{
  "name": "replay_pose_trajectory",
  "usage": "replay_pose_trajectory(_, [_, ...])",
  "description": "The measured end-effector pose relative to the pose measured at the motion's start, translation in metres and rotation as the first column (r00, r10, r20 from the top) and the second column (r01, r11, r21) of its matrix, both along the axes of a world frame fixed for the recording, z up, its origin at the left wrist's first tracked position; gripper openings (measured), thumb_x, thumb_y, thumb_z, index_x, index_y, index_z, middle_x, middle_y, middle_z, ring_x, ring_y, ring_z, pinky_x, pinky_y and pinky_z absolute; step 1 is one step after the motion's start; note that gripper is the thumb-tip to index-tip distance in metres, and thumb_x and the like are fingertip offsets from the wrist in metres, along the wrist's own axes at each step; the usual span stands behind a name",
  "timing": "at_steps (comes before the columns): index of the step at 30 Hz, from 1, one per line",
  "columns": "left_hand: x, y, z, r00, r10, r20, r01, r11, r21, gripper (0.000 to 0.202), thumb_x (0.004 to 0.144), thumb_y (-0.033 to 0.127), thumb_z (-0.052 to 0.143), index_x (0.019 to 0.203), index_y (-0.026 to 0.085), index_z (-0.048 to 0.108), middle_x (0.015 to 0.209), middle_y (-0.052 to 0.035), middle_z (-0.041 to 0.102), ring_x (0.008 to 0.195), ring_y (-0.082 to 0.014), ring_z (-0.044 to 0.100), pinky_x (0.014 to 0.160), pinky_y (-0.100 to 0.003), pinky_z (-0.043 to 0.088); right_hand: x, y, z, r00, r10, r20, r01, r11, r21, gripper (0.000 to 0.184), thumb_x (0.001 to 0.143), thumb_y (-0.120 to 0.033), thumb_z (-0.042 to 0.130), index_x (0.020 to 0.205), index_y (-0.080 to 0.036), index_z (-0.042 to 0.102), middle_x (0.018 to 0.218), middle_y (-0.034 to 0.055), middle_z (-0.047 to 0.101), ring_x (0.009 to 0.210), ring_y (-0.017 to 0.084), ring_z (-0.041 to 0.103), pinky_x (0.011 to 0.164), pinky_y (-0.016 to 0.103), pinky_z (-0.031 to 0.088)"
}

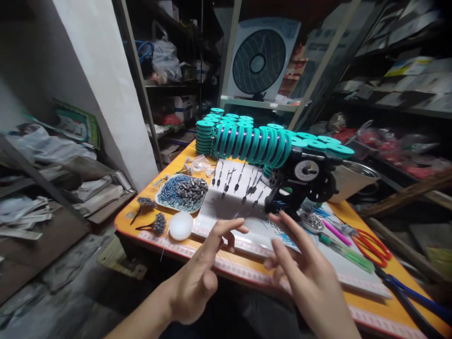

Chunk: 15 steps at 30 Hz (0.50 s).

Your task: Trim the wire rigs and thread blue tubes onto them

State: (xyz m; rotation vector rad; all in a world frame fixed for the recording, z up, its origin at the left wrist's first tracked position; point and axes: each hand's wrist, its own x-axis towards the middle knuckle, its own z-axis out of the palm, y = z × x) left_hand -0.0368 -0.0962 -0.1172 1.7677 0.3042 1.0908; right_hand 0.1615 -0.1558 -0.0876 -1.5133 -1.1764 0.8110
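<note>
Over the front edge of the table, my left hand [197,278] has its index finger stretched out and its thumb apart; no object shows in it. My right hand [309,278] faces it with fingers spread, also holding nothing that I can see. Beyond them lies a white board [215,214] with scattered small blue bits. A row of teal spools [252,143] runs above the board, and several dark weights [238,181] hang from it on threads. To the spools' right stands a black machine with a round dial [306,170].
On the left are a tray of blue and grey small parts [180,193], a round white lid-like piece [181,226] and dark bundles [158,223]. Red-handled scissors [372,247], a green screwdriver [348,254] and blue-handled pliers [409,292] lie right. A box fan [259,61] stands behind.
</note>
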Motion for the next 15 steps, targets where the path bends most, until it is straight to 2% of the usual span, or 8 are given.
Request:
replay_pose_trajectory(1, [-0.003, -0.004, 0.007, 1.0, 0.0, -0.009, 0.0, 1.0, -0.016, 0.079, 0.084, 0.079, 0.027, 0.147, 0.032, 0.034, 0.129, -0.009, 0.049, 0.096, -0.0267, 0.046, 0.091, -0.04, 0.037, -0.004, 0.021, 0.008, 0.998, 0.043, -0.045, -0.044, 0.999, -0.013, 0.076, 0.084, -0.06, 0.06, 0.148, -0.033, 0.029, 0.07, -0.0034, 0.069, 0.049, 0.015, 0.061, 0.04, 0.027, 0.05])
replay_pose_trajectory(3, [-0.007, -0.011, 0.019, 1.0, 0.002, -0.016, -0.002, 0.999, -0.042, 0.076, 0.084, 0.077, 0.03, 0.146, 0.034, 0.037, 0.126, -0.0076, 0.05, 0.098, -0.0269, 0.046, 0.093, -0.039, 0.036, -0.009, 0.056, 0.013, 0.991, 0.085, -0.107, -0.088, 0.996, -0.029, 0.087, 0.083, -0.061, 0.061, 0.151, -0.027, 0.018, 0.058, -0.0076, 0.063, 0.037, 0.013, 0.053, 0.035, 0.026, 0.046])
replay_pose_trajectory(4, [-0.008, -0.012, 0.022, 1.0, -0.004, -0.011, 0.004, 0.999, -0.037, 0.076, 0.084, 0.078, 0.03, 0.145, 0.035, 0.038, 0.125, -0.0072, 0.051, 0.098, -0.0266, 0.046, 0.093, -0.039, 0.036, -0.01, 0.069, 0.013, 0.988, 0.091, -0.123, -0.094, 0.995, -0.025, 0.083, 0.085, -0.059, 0.06, 0.15, -0.025, 0.021, 0.056, -0.009, 0.06, 0.033, 0.01, 0.05, 0.033, 0.024, 0.043])
replay_pose_trajectory(6, [-0.009, -0.011, 0.025, 1.0, -0.022, -0.017, 0.021, 1.0, -0.016, 0.077, 0.083, 0.079, 0.028, 0.145, 0.035, 0.039, 0.125, -0.0077, 0.051, 0.096, -0.0265, 0.047, 0.091, -0.04, 0.038, -0.009, 0.084, 0.009, 0.987, 0.082, -0.135, -0.084, 0.997, -0.003, 0.063, 0.089, -0.054, 0.058, 0.138, -0.02, 0.039, 0.06, -0.0089, 0.06, 0.033, 0.006, 0.046, 0.033, 0.019, 0.039])
replay_pose_trajectory(8, [-0.007, -0.005, 0.025, 0.997, -0.007, -0.08, 0.004, 0.999, -0.032, 0.074, 0.085, 0.077, 0.026, 0.143, 0.033, 0.041, 0.126, -0.0093, 0.052, 0.095, -0.026, 0.049, 0.088, -0.04, 0.04, -0.007, 0.086, 0.006, 0.99, 0.063, -0.129, -0.061, 0.998, 0.023, 0.043, 0.091, -0.05, 0.059, 0.116, -0.016, 0.055, 0.064, -0.0078, 0.06, 0.036, 0.002, 0.045, 0.034, 0.015, 0.036])
replay_pose_trajectory(9, [-0.005, -0.002, 0.024, 0.99, 0.019, -0.143, -0.029, 0.997, -0.069, 0.07, 0.088, 0.073, 0.029, 0.143, 0.031, 0.041, 0.125, -0.0105, 0.052, 0.094, -0.0254, 0.051, 0.085, -0.039, 0.042, -0.006, 0.083, 0.006, 0.991, 0.053, -0.126, -0.05, 0.998, 0.031, 0.039, 0.09, -0.05, 0.06, 0.107, -0.015, 0.058, 0.065, -0.0074, 0.06, 0.037, 0.001, 0.044, 0.034, 0.015, 0.034])
replay_pose_trajectory(12, [0.006, 0.008, 0.027, 0.929, 0.103, -0.356, -0.177, 0.968, -0.181, 0.053, 0.094, 0.052, 0.047, 0.14, 0.025, 0.044, 0.121, -0.0118, 0.055, 0.088, -0.0227, 0.056, 0.079, -0.037, 0.047, -0.003, 0.07, 0.01, 0.988, 0.047, -0.15, -0.041, 0.998, 0.042, 0.04, 0.085, -0.056, 0.063, 0.094, -0.017, 0.061, 0.067, -0.0048, 0.063, 0.037, 0.001, 0.039, 0.034, 0.016, 0.029])
replay_pose_trajectory(15, [0.021, 0.011, 0.037, 0.887, 0.155, -0.436, -0.225, 0.968, -0.114, 0.055, 0.086, 0.032, 0.067, 0.137, 0.026, 0.049, 0.124, -0.0099, 0.058, 0.104, -0.0262, 0.058, 0.092, -0.04, 0.046, -0.005, 0.058, 0.02, 0.979, 0.064, -0.191, -0.055, 0.997, 0.053, 0.04, 0.079, -0.056, 0.069, 0.088, -0.018, 0.066, 0.073, -0.0015, 0.066, 0.045, 0.002, 0.039, 0.041, 0.016, 0.031])
